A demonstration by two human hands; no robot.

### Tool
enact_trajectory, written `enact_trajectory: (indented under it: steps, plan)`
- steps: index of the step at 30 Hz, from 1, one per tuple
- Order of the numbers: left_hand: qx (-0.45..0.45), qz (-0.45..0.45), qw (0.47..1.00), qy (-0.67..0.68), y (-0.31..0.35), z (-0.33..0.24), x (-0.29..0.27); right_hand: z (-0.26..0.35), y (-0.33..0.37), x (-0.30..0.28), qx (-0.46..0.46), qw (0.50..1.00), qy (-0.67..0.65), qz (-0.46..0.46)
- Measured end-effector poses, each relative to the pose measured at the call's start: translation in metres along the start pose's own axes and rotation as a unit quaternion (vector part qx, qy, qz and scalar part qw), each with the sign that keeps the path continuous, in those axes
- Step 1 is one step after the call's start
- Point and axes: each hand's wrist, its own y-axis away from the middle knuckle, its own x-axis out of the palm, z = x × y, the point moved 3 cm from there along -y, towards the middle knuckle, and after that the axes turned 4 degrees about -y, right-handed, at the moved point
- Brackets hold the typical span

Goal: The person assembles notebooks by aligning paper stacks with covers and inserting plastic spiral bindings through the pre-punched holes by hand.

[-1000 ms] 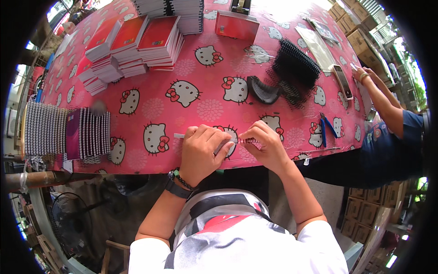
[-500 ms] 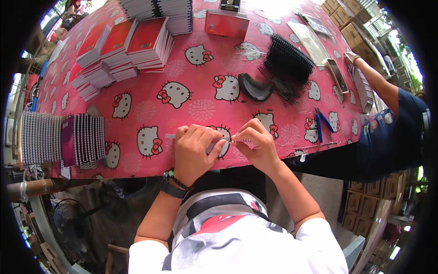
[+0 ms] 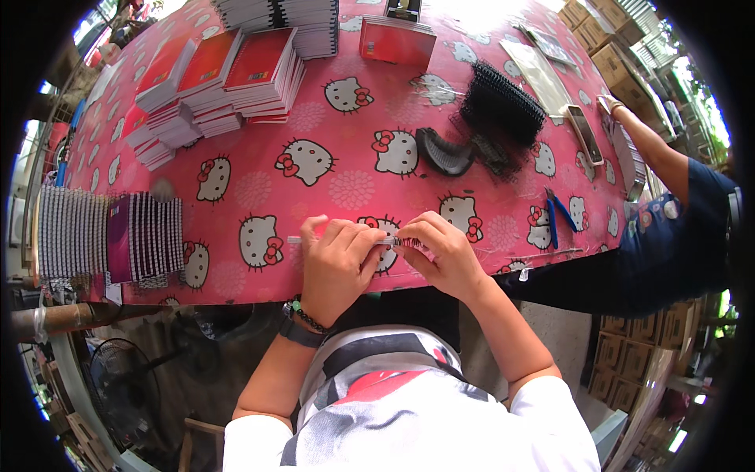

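Observation:
Near the table's front edge, my left hand [image 3: 338,258] is closed round a thin spiral notebook [image 3: 295,240] held edge-on. Only its pale left end and a bit of its edge show past the fingers. At the notebook's right end, my right hand [image 3: 445,256] pinches a dark spiral coil [image 3: 414,243]. The two hands nearly meet there, and the fingers hide most of the join. Beyond them lie a black curved holder [image 3: 442,154] and a heap of loose black coils [image 3: 503,104].
Red notebooks [image 3: 255,67] stand stacked at the back left; bound notebooks [image 3: 153,236] sit at the left edge. Blue-handled pliers [image 3: 553,220] and a phone [image 3: 584,134] lie to the right. A co-worker's arm [image 3: 653,145] rests by a notebook stack [image 3: 625,157] there.
My fingers have shifted slightly along the coil, and the right hand sits a little closer to the left. The whole view has moved slightly.

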Motion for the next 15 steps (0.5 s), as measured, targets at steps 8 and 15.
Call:
enact_trajectory:
  steps: [8,15]
  plan:
    - [-0.03,-0.008,0.999,0.015,0.0054,0.0057,0.0031,0.006,-0.0062,0.0034,-0.012,0.999,0.033,0.02]
    - [-0.031,-0.012,0.999,0.01,0.0059,0.007,0.0038,0.0017,-0.0067,0.0056,-0.011,0.995,0.085,0.055]
